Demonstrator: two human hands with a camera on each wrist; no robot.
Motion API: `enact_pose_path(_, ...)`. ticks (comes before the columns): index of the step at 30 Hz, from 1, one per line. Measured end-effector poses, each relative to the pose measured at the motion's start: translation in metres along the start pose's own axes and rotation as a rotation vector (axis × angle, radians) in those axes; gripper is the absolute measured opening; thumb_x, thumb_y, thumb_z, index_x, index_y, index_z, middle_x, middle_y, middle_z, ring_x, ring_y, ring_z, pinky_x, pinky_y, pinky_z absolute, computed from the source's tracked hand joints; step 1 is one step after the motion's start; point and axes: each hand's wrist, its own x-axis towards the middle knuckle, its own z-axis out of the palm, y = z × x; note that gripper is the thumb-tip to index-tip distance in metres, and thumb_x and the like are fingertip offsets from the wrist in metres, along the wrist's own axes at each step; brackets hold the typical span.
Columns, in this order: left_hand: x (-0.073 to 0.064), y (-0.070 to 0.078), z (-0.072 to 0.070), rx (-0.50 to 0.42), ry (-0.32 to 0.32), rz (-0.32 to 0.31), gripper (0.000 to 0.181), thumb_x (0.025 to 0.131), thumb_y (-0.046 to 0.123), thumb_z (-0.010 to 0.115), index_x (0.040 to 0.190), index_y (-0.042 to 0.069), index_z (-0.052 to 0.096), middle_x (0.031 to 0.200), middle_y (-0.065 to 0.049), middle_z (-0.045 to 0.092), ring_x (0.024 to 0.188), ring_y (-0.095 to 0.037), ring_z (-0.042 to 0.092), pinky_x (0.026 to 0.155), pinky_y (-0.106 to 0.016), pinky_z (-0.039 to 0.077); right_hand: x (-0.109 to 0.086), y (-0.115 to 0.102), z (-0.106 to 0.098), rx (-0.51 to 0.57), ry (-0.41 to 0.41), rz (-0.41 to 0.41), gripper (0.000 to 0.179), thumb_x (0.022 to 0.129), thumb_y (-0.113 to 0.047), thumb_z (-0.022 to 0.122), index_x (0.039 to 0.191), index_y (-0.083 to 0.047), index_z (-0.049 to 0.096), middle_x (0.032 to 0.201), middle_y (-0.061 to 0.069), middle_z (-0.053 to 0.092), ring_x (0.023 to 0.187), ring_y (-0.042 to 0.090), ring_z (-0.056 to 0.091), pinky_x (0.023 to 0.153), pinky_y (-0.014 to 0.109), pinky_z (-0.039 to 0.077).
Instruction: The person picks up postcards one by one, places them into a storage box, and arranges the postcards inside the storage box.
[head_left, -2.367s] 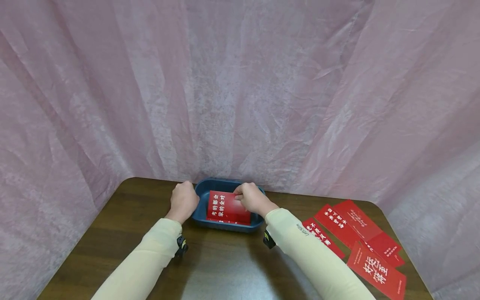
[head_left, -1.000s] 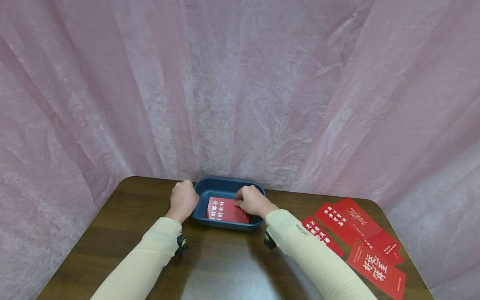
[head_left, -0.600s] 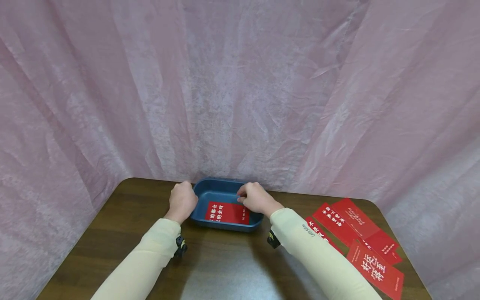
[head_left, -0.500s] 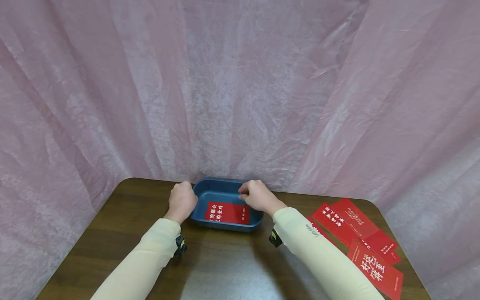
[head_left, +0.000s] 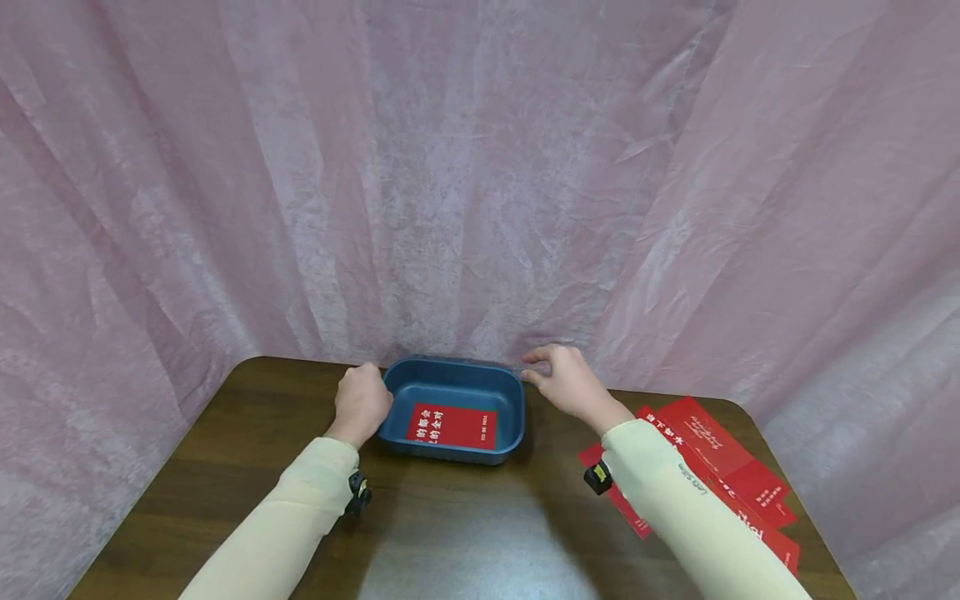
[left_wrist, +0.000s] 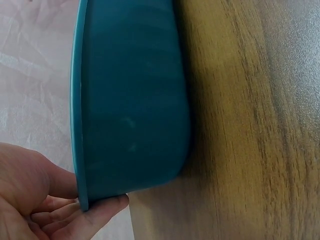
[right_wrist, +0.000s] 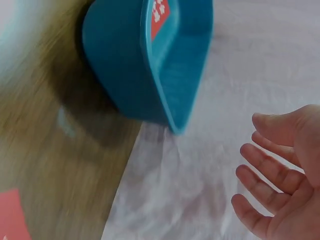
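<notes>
One of my hands, the left hand (head_left: 362,403), is pinching the rim at the left end of the blue tray (head_left: 453,377). That tray is sitting far on the worktop (head_left: 480,517), its long axis running left to right, a red card (head_left: 453,426) lying inside toward the near wall. Just off its far right corner, my right hand (head_left: 567,381) is hovering empty, fingers loosely spread. Farther right and nearer me, overlapping red cards (head_left: 716,435) are lying closer to my right hand than my left.

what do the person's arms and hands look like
The left hand and right hand are bare. Pale cream sleeves reach the wrists, the right sleeve with small dark lettering. Small black devices with yellow-green markings sit at the wrists.
</notes>
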Motion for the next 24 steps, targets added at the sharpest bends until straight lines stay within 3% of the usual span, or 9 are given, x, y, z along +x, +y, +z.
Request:
enact_pose_path(5, 0.0, 0.001, 0.0, -0.004, 0.009, -0.002, 0.012, 0.081, 0.009, 0.058, 0.074, 0.001, 0.064, 0.074, -0.018, 0.066, 0.058, -0.028, 0.063, 0.044, -0.037, 0.047, -0.021, 0.016, -0.016, -0.016, 0.061, 0.044, 0.031, 0.085, -0.028, 0.068, 0.113, -0.015, 0.067, 0.118, 0.004, 0.064, 0.117, 0.022, 0.057, 0.093, 0.042, 0.047)
enact_pose_path(9, 0.0, 0.001, -0.001, -0.001, 0.008, -0.004, 0.012, 0.081, 0.009, 0.059, 0.074, 0.0, 0.064, 0.074, -0.018, 0.067, 0.059, -0.028, 0.063, 0.046, -0.039, 0.049, -0.039, 0.028, -0.023, -0.028, 0.099, 0.071, 0.035, 0.084, -0.028, 0.069, 0.115, -0.014, 0.065, 0.12, 0.006, 0.063, 0.113, 0.024, 0.059, 0.094, 0.044, 0.046)
enact_pose_path(15, 0.001, 0.0, 0.0, 0.0, 0.008, 0.001, 0.013, 0.081, 0.009, 0.058, 0.072, 0.0, 0.063, 0.073, -0.018, 0.066, 0.058, -0.029, 0.062, 0.045, -0.039, 0.049, -0.066, 0.051, -0.028, -0.036, 0.091, 0.15, 0.042, 0.084, -0.029, 0.068, 0.121, -0.011, 0.061, 0.123, 0.008, 0.06, 0.122, 0.029, 0.051, 0.098, 0.049, 0.041)
enact_pose_path(19, 0.001, -0.001, -0.002, 0.001, -0.005, -0.005, 0.014, 0.081, 0.01, 0.058, 0.072, 0.001, 0.062, 0.072, -0.018, 0.066, 0.057, -0.028, 0.062, 0.045, -0.038, 0.048, -0.08, 0.07, -0.028, -0.04, 0.099, 0.184, 0.043, 0.084, -0.031, 0.069, 0.121, -0.011, 0.061, 0.123, 0.009, 0.06, 0.121, 0.031, 0.051, 0.095, 0.05, 0.043)
enact_pose_path(24, 0.0, -0.003, -0.002, 0.006, 0.0, -0.005, 0.014, 0.081, 0.01, 0.058, 0.071, 0.001, 0.062, 0.072, -0.017, 0.066, 0.057, -0.028, 0.062, 0.045, -0.038, 0.049, -0.095, 0.093, -0.025, -0.062, 0.091, 0.278, 0.044, 0.083, -0.032, 0.068, 0.119, -0.009, 0.061, 0.121, 0.012, 0.061, 0.106, 0.031, 0.056, 0.084, 0.046, 0.047)
